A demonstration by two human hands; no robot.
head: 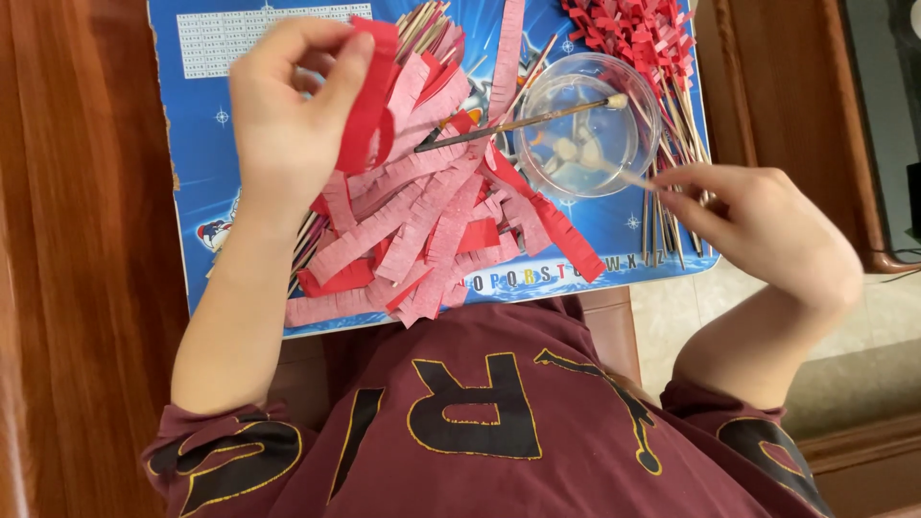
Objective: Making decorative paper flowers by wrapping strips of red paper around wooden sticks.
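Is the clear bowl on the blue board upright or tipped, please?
Upright: the clear bowl sits rim-up, a brush resting across it.

I wear a dark red T-shirt (499, 412). It fills the bottom of the frame. It has short sleeves. One sleeve (225, 456) sits at the lower left and the other sleeve (758, 451) sits at the lower right. My arms are bare below them. Big black shapes (470, 408) are printed on the front of the shirt, each with a thin yellow line around its edge. The same black and yellow print runs onto both sleeves. My left hand (288, 105) and my right hand (767, 225) have no gloves, rings or watch.
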